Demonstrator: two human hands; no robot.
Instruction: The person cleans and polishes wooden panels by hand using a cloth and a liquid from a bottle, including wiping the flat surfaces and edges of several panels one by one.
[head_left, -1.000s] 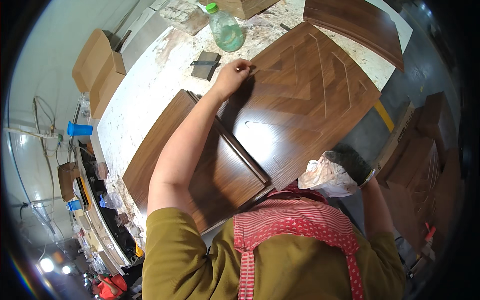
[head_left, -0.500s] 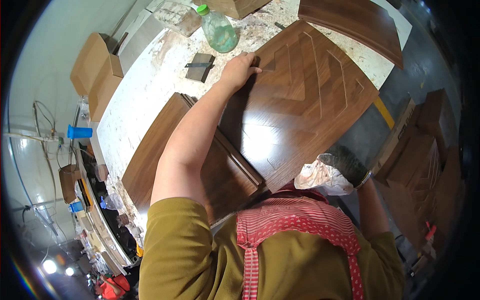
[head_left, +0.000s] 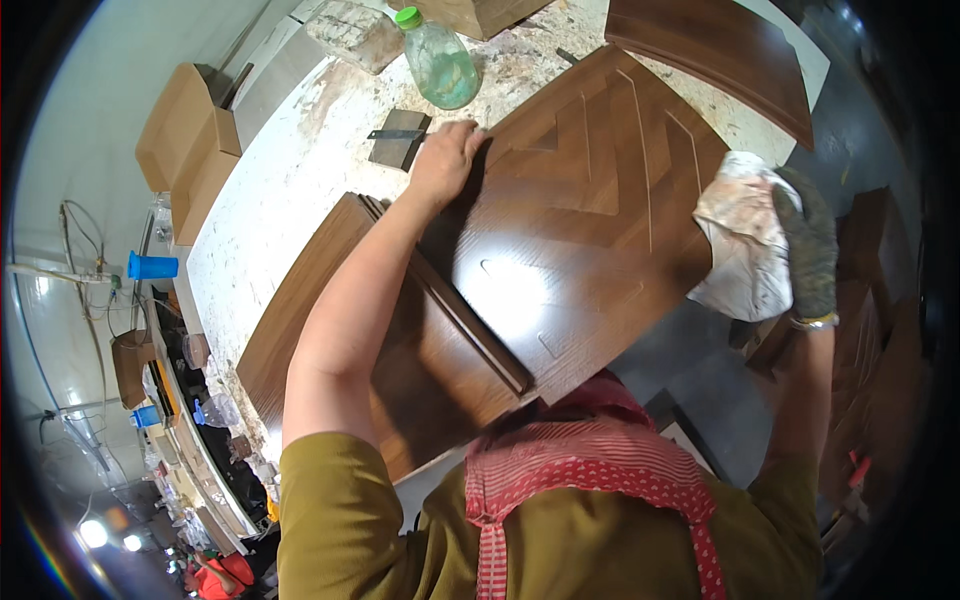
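A brown wood-grain panel (head_left: pixel 590 215) with carved angular grooves lies tilted across the table. My bare left hand (head_left: pixel 450 158) grips its left edge, fingers curled at the rim and partly hidden. In my right hand (head_left: pixel 808 240), which wears a dark glove, is a bunched white cloth (head_left: pixel 745 235) with brownish stains. The cloth is against the panel's right edge. Just left of my left hand, a small dark block (head_left: pixel 390 150) has a thin metal blade (head_left: pixel 395 134) lying across it. Beneath my left forearm is a stack of similar panels (head_left: pixel 300 290).
A green-capped clear bottle (head_left: pixel 440 70) with greenish liquid stands at the back of the stained white table (head_left: pixel 260 215). Beside it sits a wrapped pale block (head_left: pixel 355 35). Another brown panel (head_left: pixel 720 60) lies far right. More panels (head_left: pixel 865 320) stand by the floor at right.
My right hand has carried the cloth up and right, from the panel's near corner to its right edge. My left hand has shifted slightly left and nearer along with the panel.
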